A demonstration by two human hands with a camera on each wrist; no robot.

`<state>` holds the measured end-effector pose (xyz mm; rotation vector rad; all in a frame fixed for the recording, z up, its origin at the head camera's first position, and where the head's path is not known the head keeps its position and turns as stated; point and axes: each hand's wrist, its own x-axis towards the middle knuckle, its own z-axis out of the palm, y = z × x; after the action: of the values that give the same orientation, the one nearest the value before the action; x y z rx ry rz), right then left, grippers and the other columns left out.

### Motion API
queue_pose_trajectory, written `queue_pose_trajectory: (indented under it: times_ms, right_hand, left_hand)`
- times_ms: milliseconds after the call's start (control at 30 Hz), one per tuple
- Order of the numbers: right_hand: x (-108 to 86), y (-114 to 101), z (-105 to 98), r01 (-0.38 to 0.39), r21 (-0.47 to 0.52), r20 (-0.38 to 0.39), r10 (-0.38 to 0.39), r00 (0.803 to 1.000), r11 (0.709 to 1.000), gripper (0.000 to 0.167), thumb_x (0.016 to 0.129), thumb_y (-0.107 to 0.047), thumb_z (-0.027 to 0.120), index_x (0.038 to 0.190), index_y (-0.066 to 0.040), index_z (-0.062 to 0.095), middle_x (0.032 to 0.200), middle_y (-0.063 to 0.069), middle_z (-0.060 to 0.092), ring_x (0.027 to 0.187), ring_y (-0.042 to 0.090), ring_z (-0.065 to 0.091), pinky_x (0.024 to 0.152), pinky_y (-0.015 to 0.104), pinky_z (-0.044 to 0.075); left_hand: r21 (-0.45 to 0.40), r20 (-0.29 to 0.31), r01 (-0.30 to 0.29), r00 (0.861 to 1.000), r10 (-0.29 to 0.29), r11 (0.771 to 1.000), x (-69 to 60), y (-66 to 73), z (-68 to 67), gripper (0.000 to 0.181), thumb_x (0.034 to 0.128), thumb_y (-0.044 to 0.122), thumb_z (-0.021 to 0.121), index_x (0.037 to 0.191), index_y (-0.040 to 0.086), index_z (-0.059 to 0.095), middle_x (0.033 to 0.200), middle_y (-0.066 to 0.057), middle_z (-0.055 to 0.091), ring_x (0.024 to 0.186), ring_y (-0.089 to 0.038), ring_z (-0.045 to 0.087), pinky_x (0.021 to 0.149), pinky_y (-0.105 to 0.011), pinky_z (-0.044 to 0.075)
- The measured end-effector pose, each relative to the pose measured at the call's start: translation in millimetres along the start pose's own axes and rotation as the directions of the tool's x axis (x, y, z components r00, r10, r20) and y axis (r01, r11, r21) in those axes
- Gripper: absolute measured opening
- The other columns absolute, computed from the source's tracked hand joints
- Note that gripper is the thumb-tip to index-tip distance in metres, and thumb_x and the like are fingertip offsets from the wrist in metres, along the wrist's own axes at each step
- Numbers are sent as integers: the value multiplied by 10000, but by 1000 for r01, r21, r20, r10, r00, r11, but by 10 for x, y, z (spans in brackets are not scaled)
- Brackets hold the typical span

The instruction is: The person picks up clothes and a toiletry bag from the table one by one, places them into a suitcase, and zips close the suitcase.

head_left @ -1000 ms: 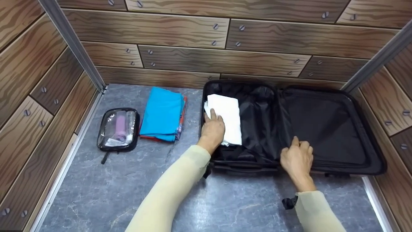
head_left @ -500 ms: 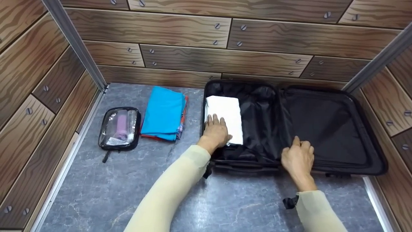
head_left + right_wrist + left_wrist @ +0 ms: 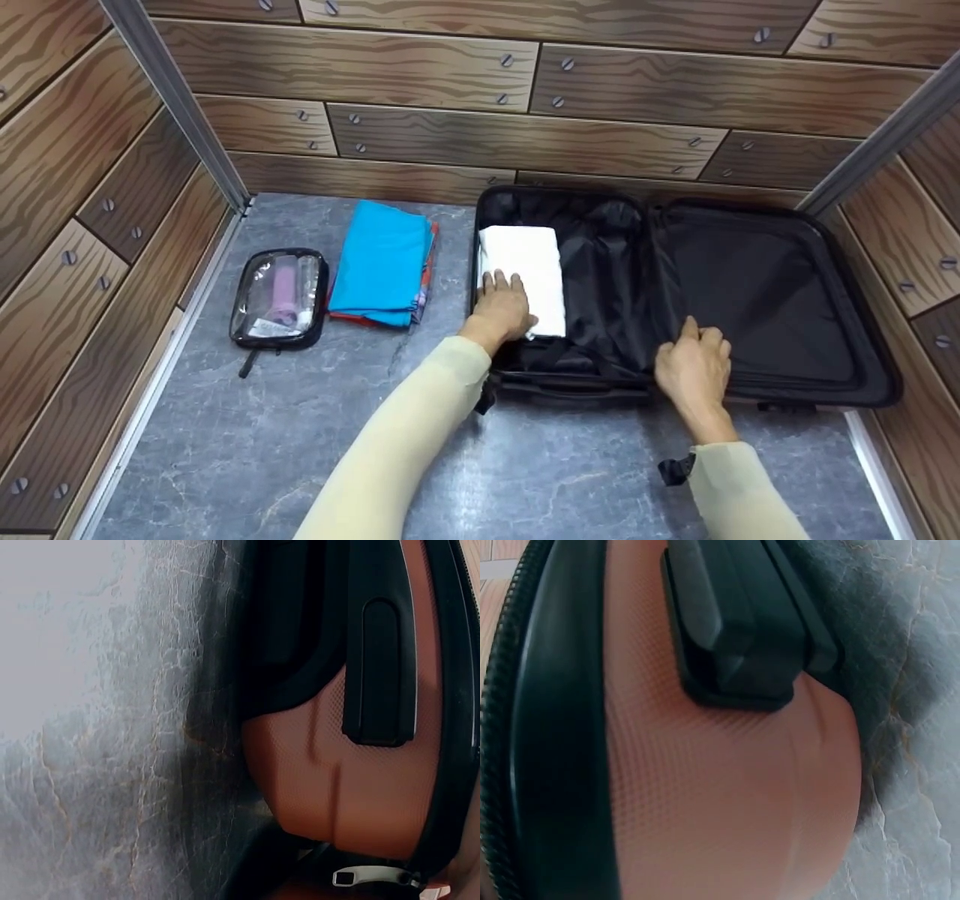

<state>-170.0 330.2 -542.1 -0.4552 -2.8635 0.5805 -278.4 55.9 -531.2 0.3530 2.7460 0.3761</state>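
Observation:
A black-lined suitcase (image 3: 607, 285) lies spread open on the floor; the wrist views show its copper-coloured shell (image 3: 727, 795). A folded white cloth (image 3: 525, 247) lies along the left side of its left half. My left hand (image 3: 501, 309) rests on the cloth's near part, fingers spread and fairly straight. At the near edge, where the two halves meet, my right hand (image 3: 691, 367) holds the suitcase rim with bent fingers; its thumb is mostly hidden. The left wrist view shows a dark handle (image 3: 742, 637) on the shell, without the hand.
Left of the suitcase lies a folded blue cloth (image 3: 382, 259) with red and patterned fabric beneath. Farther left is a clear zip pouch (image 3: 277, 300) with a purple item inside. Wood-patterned walls (image 3: 420, 127) stand behind and on both sides of the grey floor (image 3: 300, 427).
My left hand has gone from the cloth's left edge to lying spread on its near part. The cloth's loose left edge looks neater. My right hand stays in place.

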Motion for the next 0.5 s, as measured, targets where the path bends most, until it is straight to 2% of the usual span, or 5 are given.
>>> queue_pose_trajectory:
  times_ms: [267, 400, 500]
  right_hand:
    - [-6, 7, -10, -1, 1, 5, 1, 1000, 1000, 615, 1021, -144, 476, 1548, 154, 369, 1381, 428, 457, 1238, 599, 413, 1029, 698, 370]
    - [0, 9, -6, -1, -1, -3, 1, 1000, 1000, 615, 1015, -148, 484, 1538, 159, 380, 1376, 429, 461, 1238, 602, 414, 1029, 698, 371]
    - [2, 12, -5, -3, 1, 1, 3, 1000, 1000, 619, 1015, -152, 486, 1540, 157, 377, 1381, 428, 459, 1246, 602, 410, 1035, 702, 367]
  left_hand:
    - [-51, -71, -12, 997, 9, 999, -3, 7, -31, 884, 1011, 408, 685, 1648, -30, 256, 1682, -317, 274, 1581, -477, 240, 1292, -499, 268]
    - [-39, -118, -56, 992, 51, 998, -43, 4, -69, 794, 1042, 348, 637, 1623, -64, 286, 1643, -336, 335, 1557, -467, 306, 1294, -475, 267]
    - [-51, -173, -98, 981, 87, 994, -64, -20, -128, 706, 1058, 279, 602, 1598, -84, 326, 1604, -320, 410, 1533, -417, 376, 1290, -443, 280]
